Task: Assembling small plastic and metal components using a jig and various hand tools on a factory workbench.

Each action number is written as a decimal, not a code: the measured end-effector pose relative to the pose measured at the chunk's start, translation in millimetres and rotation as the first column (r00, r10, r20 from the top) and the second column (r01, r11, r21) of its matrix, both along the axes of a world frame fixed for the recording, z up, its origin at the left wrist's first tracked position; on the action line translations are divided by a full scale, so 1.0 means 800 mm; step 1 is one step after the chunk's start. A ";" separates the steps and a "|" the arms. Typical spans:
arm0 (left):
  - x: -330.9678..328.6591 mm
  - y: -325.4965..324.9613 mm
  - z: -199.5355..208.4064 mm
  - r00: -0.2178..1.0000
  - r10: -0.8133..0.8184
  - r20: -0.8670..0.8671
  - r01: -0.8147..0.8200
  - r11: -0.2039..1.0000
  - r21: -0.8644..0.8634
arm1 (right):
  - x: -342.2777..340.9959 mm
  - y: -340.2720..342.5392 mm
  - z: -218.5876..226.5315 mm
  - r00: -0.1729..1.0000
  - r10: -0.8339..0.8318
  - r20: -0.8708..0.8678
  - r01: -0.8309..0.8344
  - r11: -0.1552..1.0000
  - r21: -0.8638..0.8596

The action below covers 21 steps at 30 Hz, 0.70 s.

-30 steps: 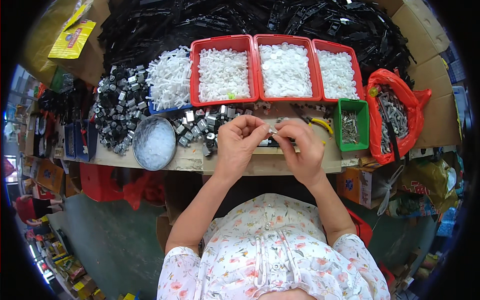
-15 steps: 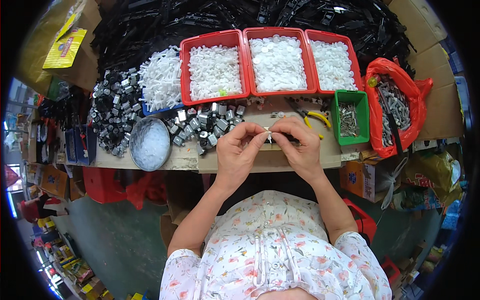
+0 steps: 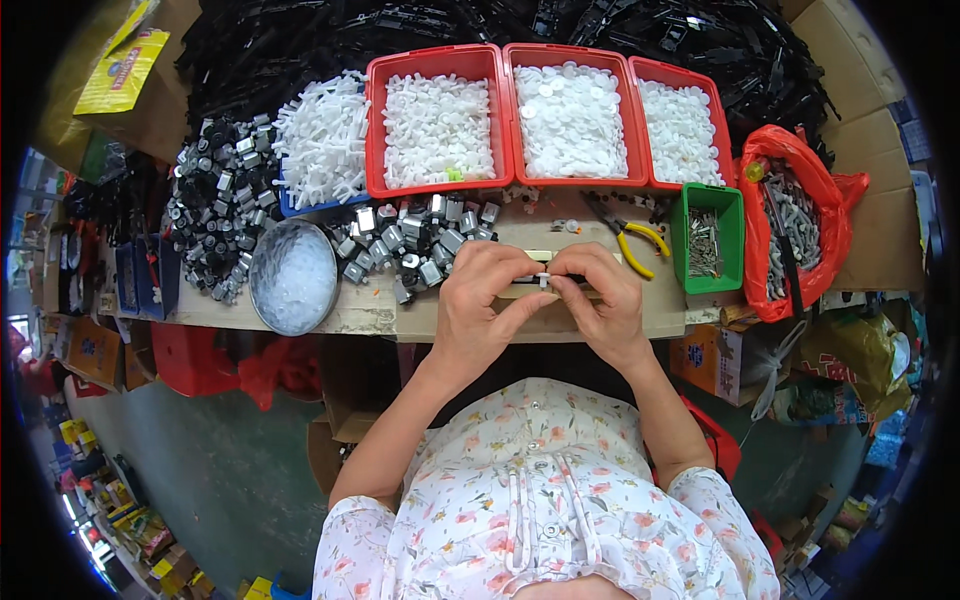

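Note:
Both hands meet over the front of the bench. Between their fingertips is a small white plastic part (image 3: pixel 544 280) with a thin stem. My right hand (image 3: pixel 606 305) pinches it between thumb and index finger. My left hand (image 3: pixel 482 305) has its thumb apart from its curled index finger, whose tip lies against the top of the part. Just behind the fingertips sits a small cream and dark piece (image 3: pixel 541 256), mostly covered by my hands. Yellow-handled pliers (image 3: pixel 637 245) lie just beyond my right hand.
Red bins (image 3: pixel 508 130) of white plastic parts line the back, before a black heap (image 3: pixel 420 30). Small motors (image 3: pixel 225 195) and a round metal bowl (image 3: pixel 293 278) are at left. A green bin (image 3: pixel 709 240) of metal pins and a red bag (image 3: pixel 805 235) stand at right.
My left thumb has come away from its index finger and moved down. The white part now sits lower between the fingertips. The view has shifted slightly.

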State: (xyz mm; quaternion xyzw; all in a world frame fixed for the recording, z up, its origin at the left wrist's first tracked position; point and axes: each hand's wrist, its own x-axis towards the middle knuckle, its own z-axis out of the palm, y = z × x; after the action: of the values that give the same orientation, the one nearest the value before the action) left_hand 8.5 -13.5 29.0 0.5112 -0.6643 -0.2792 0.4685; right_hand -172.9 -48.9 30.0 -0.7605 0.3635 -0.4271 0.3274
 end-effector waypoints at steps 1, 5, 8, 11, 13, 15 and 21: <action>0.000 -0.001 -0.003 1.000 0.004 -0.005 -0.004 1.000 0.002 | -0.001 0.000 -0.002 1.000 0.004 -0.005 -0.004 1.000 0.002; -0.002 -0.003 -0.009 0.998 0.025 0.054 -0.022 0.998 -0.057 | -0.007 0.000 -0.007 0.996 0.016 -0.093 -0.018 1.000 -0.019; -0.005 -0.004 -0.008 0.999 0.037 0.036 -0.036 0.998 -0.048 | -0.011 -0.003 -0.008 0.991 0.022 -0.129 -0.025 0.999 -0.025; -0.004 -0.004 -0.013 0.998 0.034 0.059 -0.031 0.998 -0.059 | -0.013 -0.003 -0.010 0.990 0.029 -0.141 -0.035 0.999 -0.036; -0.003 -0.005 -0.014 0.996 0.017 0.087 -0.011 0.997 -0.073 | -0.013 -0.004 -0.011 0.989 0.035 -0.141 -0.041 0.999 -0.037; -0.002 -0.006 -0.011 0.994 -0.001 0.106 0.009 0.997 -0.073 | -0.013 -0.005 -0.010 0.989 0.033 -0.146 -0.042 0.998 -0.057; -0.005 -0.004 -0.007 0.996 0.026 0.087 -0.023 0.999 -0.033 | -0.012 -0.009 -0.012 0.985 -0.003 -0.172 -0.017 0.993 -0.116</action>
State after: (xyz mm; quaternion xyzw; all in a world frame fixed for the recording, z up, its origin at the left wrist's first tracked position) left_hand 4.4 -16.5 23.3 0.5234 -0.6822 -0.2403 0.4505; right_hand -182.4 -56.3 20.5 -0.8137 0.3620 -0.3792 0.2513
